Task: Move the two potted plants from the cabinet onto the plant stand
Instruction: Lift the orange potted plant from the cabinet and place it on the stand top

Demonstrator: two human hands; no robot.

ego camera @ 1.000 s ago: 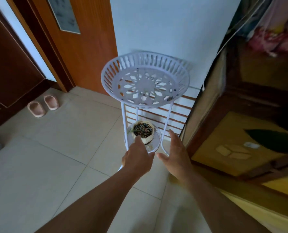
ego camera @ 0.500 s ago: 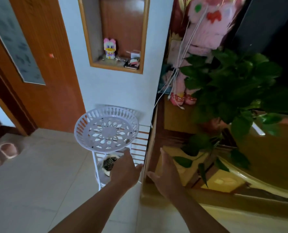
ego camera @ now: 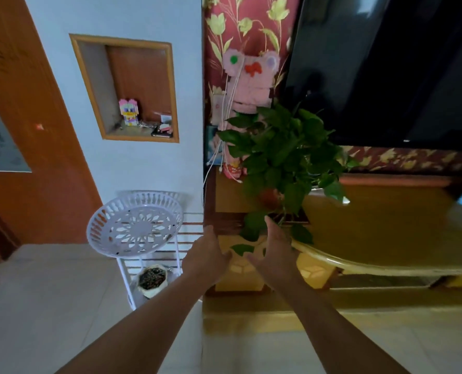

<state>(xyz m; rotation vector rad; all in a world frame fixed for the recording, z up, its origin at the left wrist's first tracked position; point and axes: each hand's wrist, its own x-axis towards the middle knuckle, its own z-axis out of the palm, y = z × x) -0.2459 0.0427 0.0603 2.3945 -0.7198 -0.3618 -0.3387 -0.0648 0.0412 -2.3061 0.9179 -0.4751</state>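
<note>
A leafy green potted plant [ego camera: 284, 155] in a reddish pot stands on the yellow-topped cabinet [ego camera: 386, 225] at the right. The white two-tier plant stand [ego camera: 135, 225] is against the wall at the left; its top tray holds nothing, and a small pot with dark pebbles [ego camera: 152, 279] sits on its lower shelf. My left hand [ego camera: 207, 252] and my right hand [ego camera: 274, 249] are both open, palms facing each other, raised in front of the cabinet just below the plant's hanging leaves. Neither hand touches the pot.
A wall niche [ego camera: 132, 103] with a small toy figure is above the stand. A dark TV screen [ego camera: 386, 68] hangs over the cabinet. A wooden door [ego camera: 30, 130] is at the left. Pale tiled floor [ego camera: 49, 306] lies in front.
The view has swung up and right from the stand to the cabinet. Both hands have left the small pot on the lower shelf and risen toward the leafy plant.
</note>
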